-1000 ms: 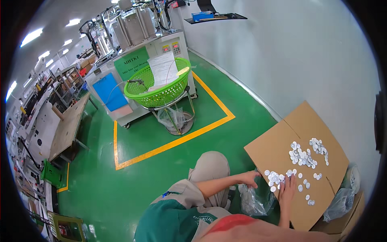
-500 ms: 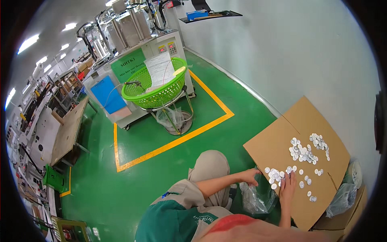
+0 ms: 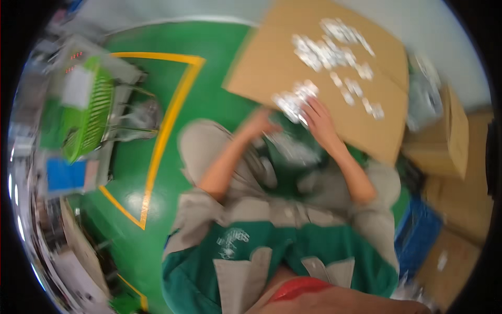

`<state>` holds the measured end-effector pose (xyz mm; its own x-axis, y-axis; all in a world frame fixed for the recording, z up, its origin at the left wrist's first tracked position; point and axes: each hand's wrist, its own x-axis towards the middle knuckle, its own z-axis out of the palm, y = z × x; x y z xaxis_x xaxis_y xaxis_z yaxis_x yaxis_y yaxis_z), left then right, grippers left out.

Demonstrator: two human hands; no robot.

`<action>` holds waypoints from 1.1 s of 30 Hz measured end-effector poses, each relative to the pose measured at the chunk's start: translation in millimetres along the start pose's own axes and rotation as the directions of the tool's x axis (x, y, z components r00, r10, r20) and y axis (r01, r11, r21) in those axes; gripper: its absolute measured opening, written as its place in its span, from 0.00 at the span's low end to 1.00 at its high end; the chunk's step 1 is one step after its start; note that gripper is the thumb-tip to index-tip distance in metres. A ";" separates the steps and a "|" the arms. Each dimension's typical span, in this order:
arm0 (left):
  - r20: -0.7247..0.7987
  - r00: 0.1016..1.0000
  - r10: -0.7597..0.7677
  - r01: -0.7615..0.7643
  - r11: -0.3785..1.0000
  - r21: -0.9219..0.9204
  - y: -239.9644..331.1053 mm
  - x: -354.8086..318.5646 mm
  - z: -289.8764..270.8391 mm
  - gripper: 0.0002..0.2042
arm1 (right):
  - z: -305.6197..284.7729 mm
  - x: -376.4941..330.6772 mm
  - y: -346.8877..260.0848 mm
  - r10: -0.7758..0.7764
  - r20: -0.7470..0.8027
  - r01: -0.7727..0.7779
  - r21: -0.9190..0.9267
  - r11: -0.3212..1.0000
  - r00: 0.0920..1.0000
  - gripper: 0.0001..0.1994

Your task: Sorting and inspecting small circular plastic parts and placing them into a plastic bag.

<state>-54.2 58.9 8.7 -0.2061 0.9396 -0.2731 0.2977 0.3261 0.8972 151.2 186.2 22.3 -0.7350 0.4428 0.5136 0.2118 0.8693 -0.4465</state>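
My left hand (image 3: 260, 123), blurred, is closed on the rim of a clear plastic bag (image 3: 294, 148) just below the near edge of a cardboard sheet (image 3: 261, 68). The bag hangs between my knees with its mouth by that edge; its contents are too smeared to make out. On the cardboard, my right hand (image 3: 320, 121) lies with its fingers stretched out at the right side of a near cluster of small round white discs (image 3: 291, 102). Larger groups of discs (image 3: 321, 53) lie farther back, and several loose ones are scattered to the right.
An opened cardboard box (image 3: 454, 137) and a crumpled plastic bag (image 3: 422, 102) stand right of the sheet. Lower right is a blue container (image 3: 417, 235). On the left, a green basket (image 3: 89, 118) rests on a metal stand beside yellow floor lines (image 3: 170, 123).
My view has swung down and to the right, bringing my lap and both forearms into sight. Both hands remain by the near cluster of discs, the right still touching them.
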 end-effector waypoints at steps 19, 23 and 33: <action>0.020 0.988 -0.152 0.154 0.975 -0.158 14.0 -12.7 9.3 0.31 | -14.6 16.6 -8.3 0.069 0.116 -0.069 0.001 0.998 0.991 0.24; 0.014 0.992 -0.124 0.124 0.980 -0.153 9.4 -11.3 3.1 0.27 | -8.7 11.1 -8.3 -0.038 0.216 0.060 -0.099 0.993 0.976 0.23; -0.080 0.995 -0.054 0.051 0.998 -0.042 12.3 -12.0 -2.8 0.23 | -21.9 -22.3 -44.6 0.124 0.126 -0.150 0.226 0.963 0.984 0.13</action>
<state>-50.7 51.3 23.9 -0.2959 0.9092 -0.2930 0.2472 0.3691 0.8959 172.3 142.4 46.8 -0.7784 0.5157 0.3579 0.1687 0.7210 -0.6720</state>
